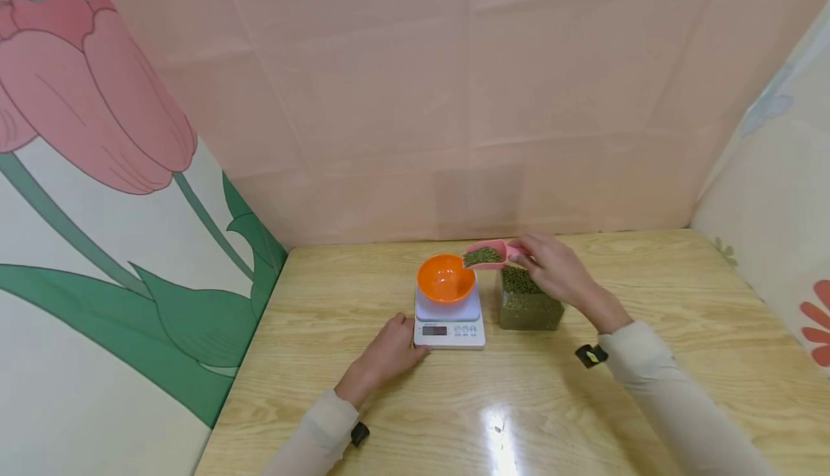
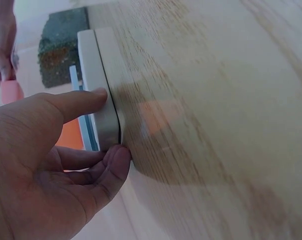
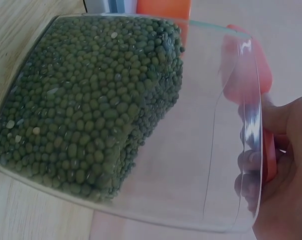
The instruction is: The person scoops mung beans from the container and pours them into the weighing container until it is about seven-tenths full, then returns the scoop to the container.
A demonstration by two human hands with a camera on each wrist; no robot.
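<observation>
Pink plastic is filling my right grip (image 1: 551,271): I am holding the scoop (image 1: 498,245) by its handle, fingers curled round it. It is carrying green beans (image 1: 482,256), and its front end is hanging at the right rim of the orange bowl (image 1: 445,279); whether they are touching, I cannot tell. That bowl is sitting on the white scale (image 1: 447,313), whose near left corner I am pinching with my left grip (image 1: 392,346). Just right of the scale, a clear box (image 1: 532,317) is standing on the table (image 1: 421,404), holding more beans.
</observation>
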